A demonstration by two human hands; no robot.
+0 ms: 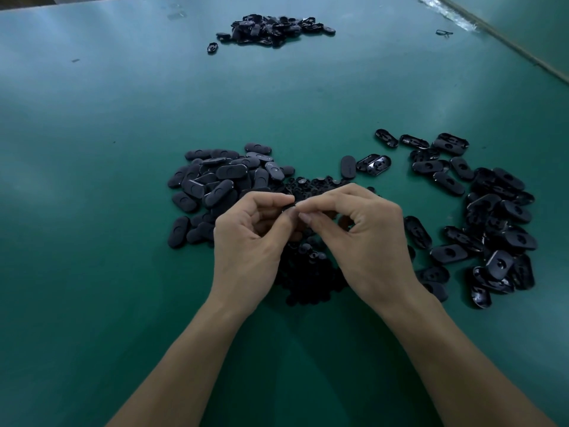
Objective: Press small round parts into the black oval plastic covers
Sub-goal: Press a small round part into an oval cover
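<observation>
We pinch one black piece between left hand and right hand; 9 o'clock pile looks done, 3 o'clock pile likely remains.

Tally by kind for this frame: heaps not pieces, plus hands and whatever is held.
Oval cover heaps: 3 (left heap, right heap, far heap)
Small round parts heap: 1
Hands: 2 (left hand, right hand)
Pinched black part, kind unclear: 1
Total: 7

The pinched black part is mostly hidden by fingertips.
</observation>
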